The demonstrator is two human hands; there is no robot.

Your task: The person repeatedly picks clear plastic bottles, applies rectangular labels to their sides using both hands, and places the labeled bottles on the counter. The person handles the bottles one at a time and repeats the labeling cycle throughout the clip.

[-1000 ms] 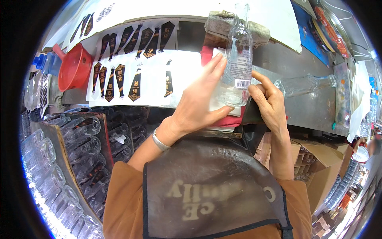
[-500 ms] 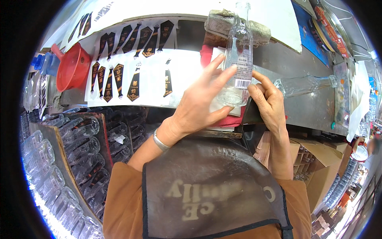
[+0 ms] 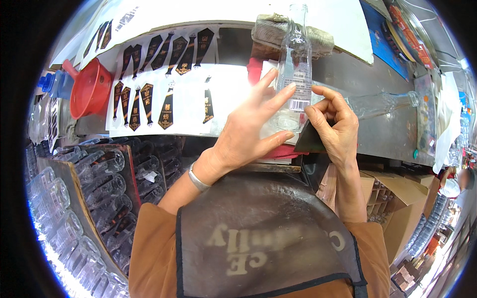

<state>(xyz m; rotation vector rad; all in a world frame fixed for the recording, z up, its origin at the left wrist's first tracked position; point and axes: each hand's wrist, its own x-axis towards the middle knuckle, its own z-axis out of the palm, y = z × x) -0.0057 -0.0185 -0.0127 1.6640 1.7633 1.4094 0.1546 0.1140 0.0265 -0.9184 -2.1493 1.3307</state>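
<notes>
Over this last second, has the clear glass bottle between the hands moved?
No: the bottle shows no clear shift either way against the fuzzy grey-brown pad.

From the wearer's head the wide fisheye view looks steeply down — upright, dark-rimmed — past the glossy dark-brown apron close below, facing the bare left hand and bare right hand over the grey metal worktop.

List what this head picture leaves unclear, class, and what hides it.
All in the head view:
Left hand: fingers blurred, palm turned away.
Labelled bottle: lower left side partly covered by the left hand.
Right hand: too small at the fingertips to tell whether they pinch anything.
Lying bottle: base end partly covered by the right hand.
Stacked bottles at left: cut off by the dark round rim.
</notes>
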